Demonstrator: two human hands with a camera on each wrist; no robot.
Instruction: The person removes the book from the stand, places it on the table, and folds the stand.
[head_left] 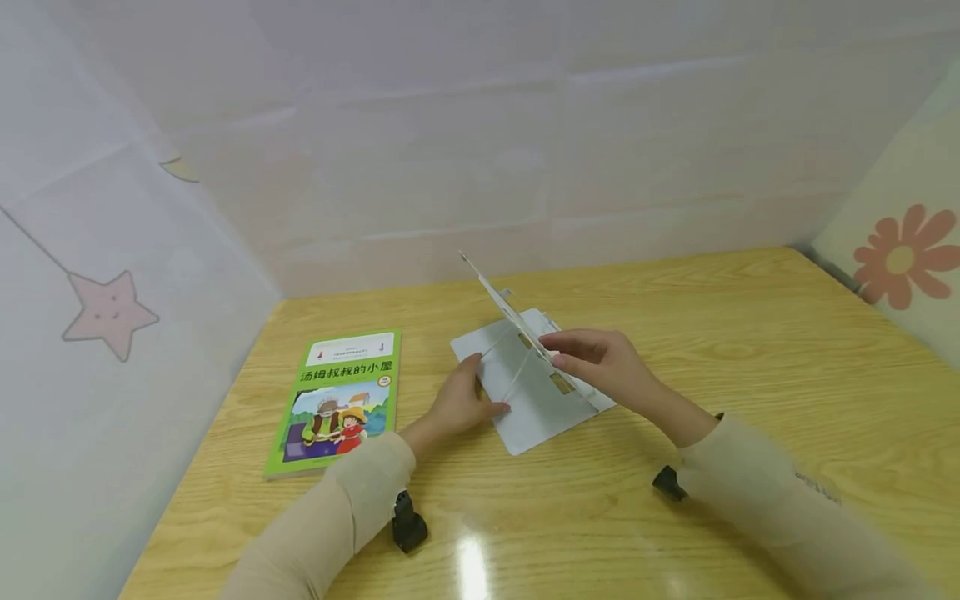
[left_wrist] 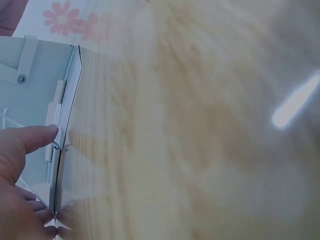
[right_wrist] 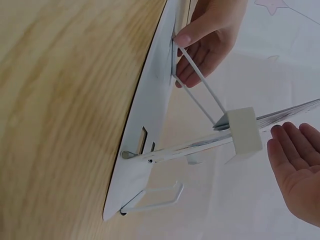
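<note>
Left hand (head_left: 457, 396) pinching edge of white metal folding stand (head_left: 525, 421); right hand (head_left: 603, 367) loose, unclenched at raised panel (right_wrist: 200, 145); yellow wood-grain tabletop (head_left: 780, 367) right of stand

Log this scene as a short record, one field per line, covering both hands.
Main item: white stand, opened
Stand pose: base flat on the table, panel raised at a tilt
Left hand: holds the left edge of the base
Right hand: at the panel, fingers loosely bent; firmness of contact unclear
Other item: green-edged book, flat, cover up, left of the stand
Backdrop: pale, with a pink star and a red flower
</note>
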